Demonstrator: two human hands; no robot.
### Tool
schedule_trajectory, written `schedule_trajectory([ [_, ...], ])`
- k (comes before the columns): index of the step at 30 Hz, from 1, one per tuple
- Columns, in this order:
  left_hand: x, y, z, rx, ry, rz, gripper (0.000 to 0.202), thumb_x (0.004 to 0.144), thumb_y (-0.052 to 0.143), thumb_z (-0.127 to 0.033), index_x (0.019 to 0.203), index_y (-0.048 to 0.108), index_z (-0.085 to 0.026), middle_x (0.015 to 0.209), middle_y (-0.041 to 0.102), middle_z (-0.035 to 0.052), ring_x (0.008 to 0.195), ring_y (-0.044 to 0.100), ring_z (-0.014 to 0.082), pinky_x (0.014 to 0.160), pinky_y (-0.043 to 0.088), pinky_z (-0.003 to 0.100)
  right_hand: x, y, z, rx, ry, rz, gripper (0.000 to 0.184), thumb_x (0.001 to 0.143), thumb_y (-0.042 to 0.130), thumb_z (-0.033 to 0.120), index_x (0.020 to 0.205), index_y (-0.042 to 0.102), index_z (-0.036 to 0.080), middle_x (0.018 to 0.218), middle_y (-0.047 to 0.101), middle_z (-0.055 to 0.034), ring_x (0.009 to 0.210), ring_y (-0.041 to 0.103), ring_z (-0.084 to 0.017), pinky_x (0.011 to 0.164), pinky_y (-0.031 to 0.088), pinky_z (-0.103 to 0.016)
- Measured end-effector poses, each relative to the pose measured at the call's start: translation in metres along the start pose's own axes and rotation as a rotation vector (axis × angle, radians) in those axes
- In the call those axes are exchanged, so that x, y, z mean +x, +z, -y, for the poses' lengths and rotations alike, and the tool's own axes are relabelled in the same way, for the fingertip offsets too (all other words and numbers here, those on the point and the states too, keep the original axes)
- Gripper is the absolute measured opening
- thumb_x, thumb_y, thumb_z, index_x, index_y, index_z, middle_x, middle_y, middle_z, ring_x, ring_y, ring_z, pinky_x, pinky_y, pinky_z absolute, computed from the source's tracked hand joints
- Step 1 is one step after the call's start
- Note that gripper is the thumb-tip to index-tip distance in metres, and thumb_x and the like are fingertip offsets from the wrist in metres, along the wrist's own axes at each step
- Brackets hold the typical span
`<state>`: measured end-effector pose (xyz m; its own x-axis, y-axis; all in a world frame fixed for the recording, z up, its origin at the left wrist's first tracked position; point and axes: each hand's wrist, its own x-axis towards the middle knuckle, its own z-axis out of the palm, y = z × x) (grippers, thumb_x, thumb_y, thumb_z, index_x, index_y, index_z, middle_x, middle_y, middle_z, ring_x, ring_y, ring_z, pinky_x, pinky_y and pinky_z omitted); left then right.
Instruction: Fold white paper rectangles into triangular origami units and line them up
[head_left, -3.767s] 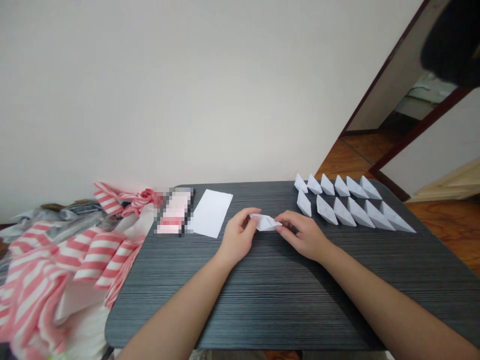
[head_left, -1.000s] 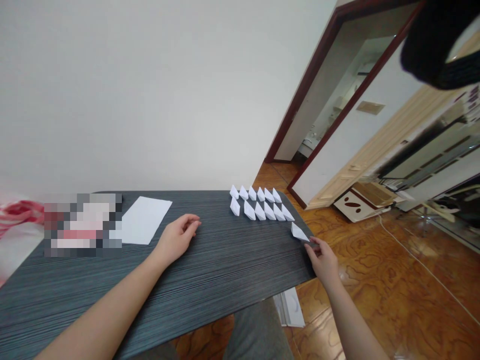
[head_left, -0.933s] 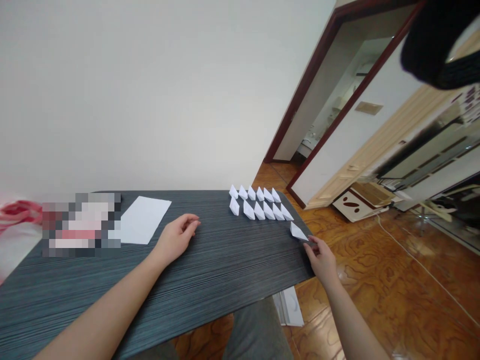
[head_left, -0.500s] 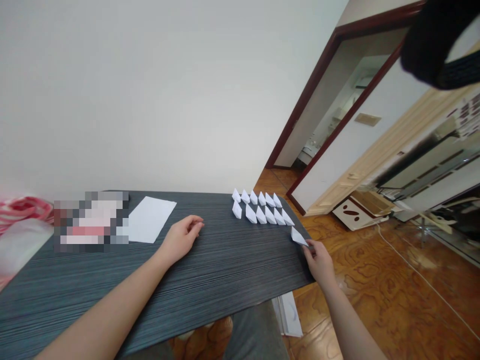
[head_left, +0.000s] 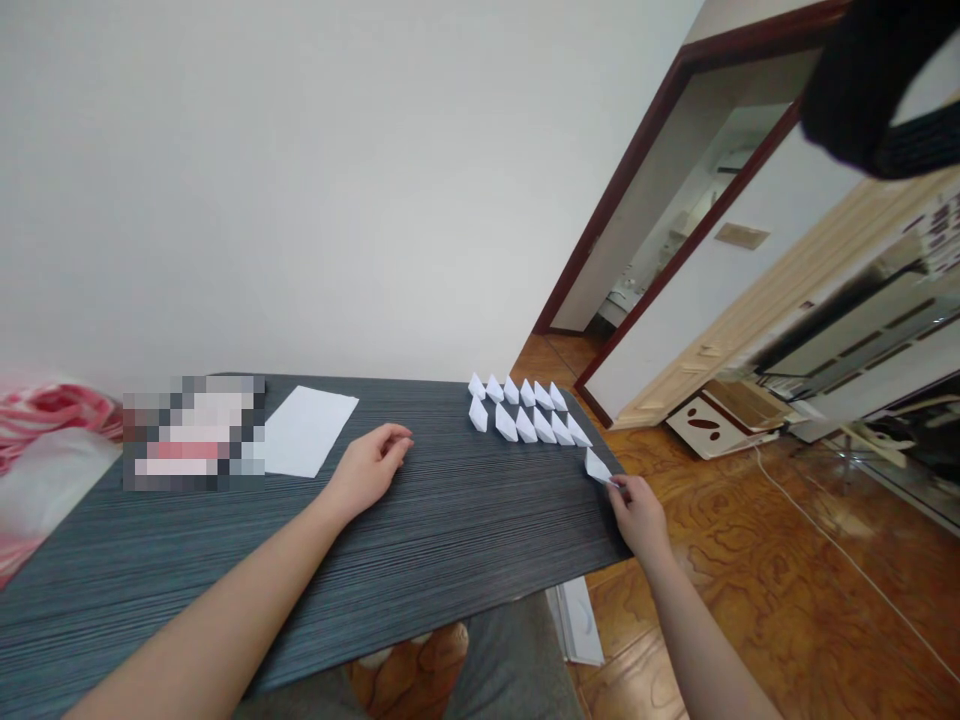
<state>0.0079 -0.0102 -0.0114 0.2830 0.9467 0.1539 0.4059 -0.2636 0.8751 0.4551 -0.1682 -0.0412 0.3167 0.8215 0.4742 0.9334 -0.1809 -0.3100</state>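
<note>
My right hand [head_left: 637, 517] pinches the near tip of a white folded paper boat [head_left: 598, 466] at the right edge of the dark striped table [head_left: 420, 540]. Farther along that edge, a little beyond the boat, stand two rows of similar paper boats [head_left: 525, 412], apart from my hand. My left hand [head_left: 369, 465] rests on the table with its fingers loosely curled, holding nothing. Just beyond it lies a flat white paper sheet [head_left: 307, 431].
A pixelated, blurred object [head_left: 193, 433] lies at the table's far left, with pink-and-white striped fabric [head_left: 52, 410] beyond the table edge. Past the right edge is a wooden floor [head_left: 750, 610]. A dark object [head_left: 877, 90] overhangs the top right.
Earlier both hands held the folded paper together mid-table. Now the hands are apart, the left empty and the right holding the boat at the right edge. The view has turned right.
</note>
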Motion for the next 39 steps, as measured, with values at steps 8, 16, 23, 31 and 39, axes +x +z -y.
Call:
schedule_trajectory([
  [8, -0.002, 0.001, 0.000, 0.013, 0.024, -0.010, 0.034, 0.082, 0.043, -0.043, 0.101, 0.060, -0.020, 0.085, 0.067, 0.0044, 0.072, 0.061, 0.0179, 0.068, 0.047, 0.030, 0.000, -0.001, 0.001, -0.005, 0.000, -0.022, 0.040, 0.080, 0.047, 0.050, 0.095, 0.062, 0.016, 0.086, 0.062, -0.0106, 0.069, 0.057, -0.021, 0.066, 0.047, -0.036],
  [16, -0.005, -0.015, -0.008, 0.314, 0.192, -0.111, 0.029, 0.088, 0.037, -0.030, 0.102, 0.059, -0.018, 0.097, 0.064, 0.0095, 0.089, 0.058, 0.0198, 0.083, 0.044, 0.034, -0.002, 0.003, 0.030, 0.000, -0.109, -0.231, 0.038, 0.079, 0.047, 0.047, 0.100, 0.062, 0.018, 0.085, 0.065, -0.0128, 0.071, 0.061, -0.027, 0.063, 0.047, -0.038],
  [23, 0.007, -0.042, 0.012, 0.793, -0.034, -0.357, 0.043, 0.083, 0.048, -0.034, 0.116, 0.051, -0.007, 0.135, 0.038, 0.0250, 0.128, 0.026, 0.0377, 0.099, 0.024, 0.052, 0.026, 0.035, 0.167, 0.279, -0.494, 0.293, 0.026, 0.085, 0.047, 0.035, 0.103, 0.060, 0.023, 0.098, 0.067, -0.0079, 0.087, 0.064, -0.023, 0.076, 0.051, -0.034],
  [31, 0.008, -0.051, 0.032, 0.893, -0.130, -0.270, 0.030, 0.084, 0.045, -0.034, 0.090, 0.065, -0.013, 0.101, 0.059, 0.0205, 0.104, 0.049, 0.0313, 0.084, 0.038, 0.044, 0.066, 0.081, 0.281, 0.479, -0.796, 0.489, 0.027, 0.090, 0.040, 0.025, 0.105, 0.061, 0.021, 0.088, 0.067, -0.0069, 0.082, 0.063, -0.020, 0.074, 0.050, -0.033],
  [39, 0.010, -0.047, 0.031, 0.914, -0.107, -0.204, 0.026, 0.084, 0.041, -0.023, 0.090, 0.063, -0.011, 0.093, 0.060, 0.0206, 0.093, 0.054, 0.0315, 0.073, 0.041, 0.042, 0.068, 0.116, 0.294, 0.671, -0.583, 0.530, 0.023, 0.090, 0.043, 0.028, 0.099, 0.062, 0.020, 0.069, 0.064, -0.0017, 0.064, 0.061, -0.016, 0.064, 0.048, -0.028],
])
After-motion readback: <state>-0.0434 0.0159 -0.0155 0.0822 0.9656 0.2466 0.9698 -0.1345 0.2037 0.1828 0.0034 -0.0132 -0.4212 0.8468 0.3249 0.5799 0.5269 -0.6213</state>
